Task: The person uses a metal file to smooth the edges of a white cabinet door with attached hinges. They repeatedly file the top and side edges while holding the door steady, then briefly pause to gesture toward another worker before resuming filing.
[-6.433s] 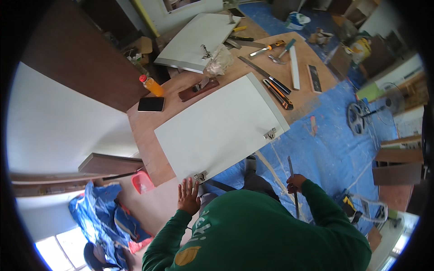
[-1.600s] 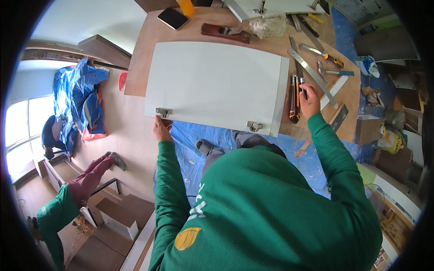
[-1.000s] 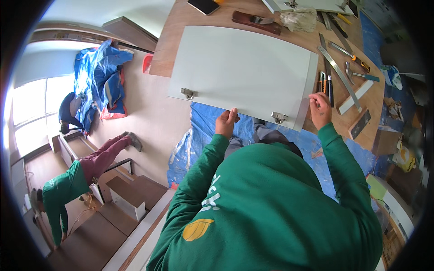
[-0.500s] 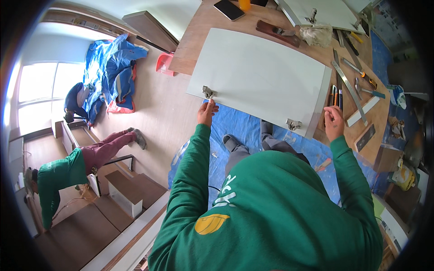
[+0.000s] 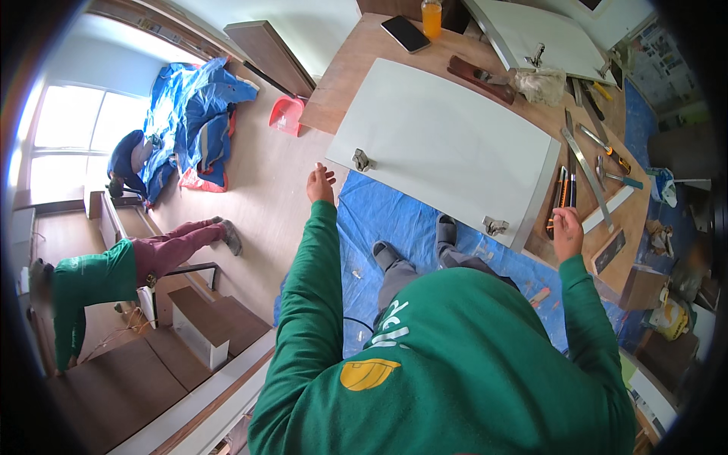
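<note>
On the table lies a white cabinet door panel [image 5: 447, 144] with two metal hinges, a left one [image 5: 361, 159] and a right one [image 5: 495, 226], along its near edge. My left hand [image 5: 321, 186] is just off the panel's left corner, apart from the hinge, with its fingers curled. Whether something small sits in them is too fine to see. Past the panel's right end, my right hand [image 5: 567, 233] is closed at the near end of several black-and-orange utility knives [image 5: 562, 188]. What its fingers hold, if anything, is hidden.
On the wooden table are a steel ruler [image 5: 586, 171], hammer [image 5: 618, 179], screwdriver [image 5: 610, 150], hand plane [image 5: 480, 78], phone [image 5: 406, 34] and orange drink bottle [image 5: 431, 18]. A second white panel [image 5: 535, 34] lies behind. Blue sheeting [image 5: 402, 220] covers the floor. Two other people work at left.
My left hand has moved left, away from the left hinge. My right hand has moved slightly down toward the near ends of the utility knives. The view has shifted a little.
</note>
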